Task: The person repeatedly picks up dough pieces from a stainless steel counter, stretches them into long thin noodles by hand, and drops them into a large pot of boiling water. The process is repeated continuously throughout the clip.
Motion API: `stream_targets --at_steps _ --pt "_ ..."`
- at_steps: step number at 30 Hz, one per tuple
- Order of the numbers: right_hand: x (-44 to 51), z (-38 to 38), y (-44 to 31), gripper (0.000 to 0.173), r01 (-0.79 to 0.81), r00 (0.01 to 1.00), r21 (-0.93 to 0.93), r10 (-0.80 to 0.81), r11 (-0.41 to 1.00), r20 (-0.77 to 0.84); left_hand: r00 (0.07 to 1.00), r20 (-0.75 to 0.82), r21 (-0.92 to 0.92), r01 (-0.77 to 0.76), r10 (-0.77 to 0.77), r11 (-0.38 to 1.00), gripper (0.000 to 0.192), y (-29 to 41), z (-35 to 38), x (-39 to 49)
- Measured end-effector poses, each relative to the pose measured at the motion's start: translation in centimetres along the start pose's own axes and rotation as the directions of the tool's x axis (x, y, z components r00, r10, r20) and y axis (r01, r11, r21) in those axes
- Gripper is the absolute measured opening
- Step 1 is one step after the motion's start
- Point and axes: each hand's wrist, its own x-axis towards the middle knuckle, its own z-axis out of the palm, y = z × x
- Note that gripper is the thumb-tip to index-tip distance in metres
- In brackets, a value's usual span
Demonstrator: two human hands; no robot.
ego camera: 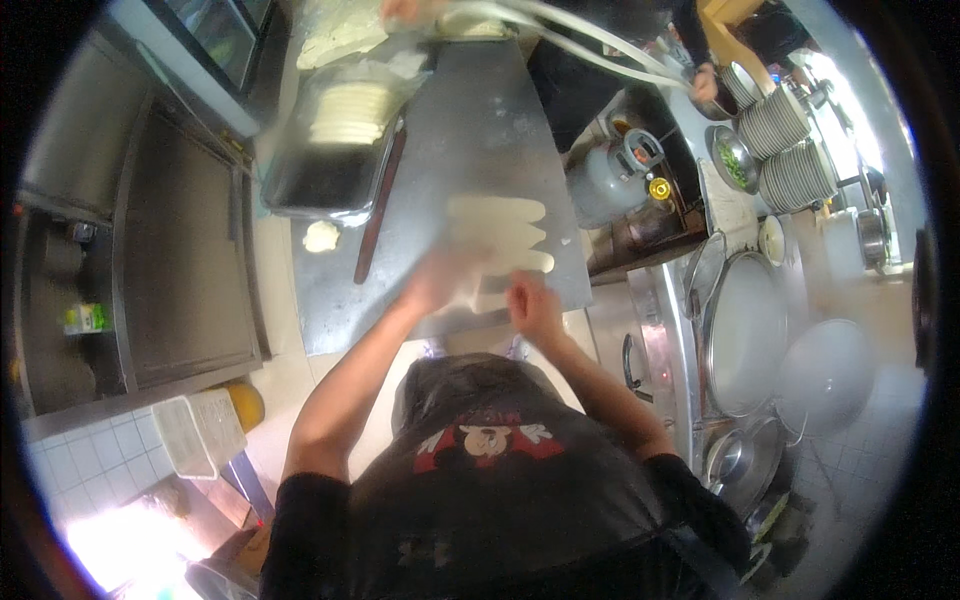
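Flattened strips of dough [499, 232] lie side by side on the steel worktop [491, 142] before me. My left hand [442, 277], motion-blurred, is over the left part of the nearest strips; whether it grips any dough cannot be told. My right hand [534, 304] has its fingers curled at the right end of the nearest piece, close to the table's front edge; its hold on that piece is unclear. A dark rolling stick [380, 206] rests to the left of the strips. Further left is a small lump of dough [322, 236].
A plastic-lined tray [330, 202] holds stacked dough strips [351, 112]. Across the table, a co-worker's hands stretch long dough strands [585, 45]. On the right stand a gas cylinder [611, 184], stacked plates [799, 176], a bowl of chopped greens [731, 161] and a large round pot [748, 334].
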Motion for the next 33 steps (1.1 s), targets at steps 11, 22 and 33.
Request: stream_targets --at_steps 11,22,33 --pt "-0.6 6.0 16.8 0.061 0.137 0.917 -0.675 -0.351 0.725 -0.191 0.468 -0.841 0.146 -0.288 0.273 0.946 0.040 22.1 -35.3 -22.0" --pt "-3.7 -15.3 13.3 0.064 -0.212 0.756 -0.530 -0.206 0.821 -0.621 0.691 -0.591 -0.577 -0.723 -0.417 -0.380 0.052 -17.1 -16.0 -26.0" --pt "9.5 -19.1 -9.9 0.053 0.563 0.345 -0.458 -0.700 0.688 -0.626 0.791 -0.522 -0.747 -0.243 0.320 -0.619 0.058 13.1 -12.0 -4.6"
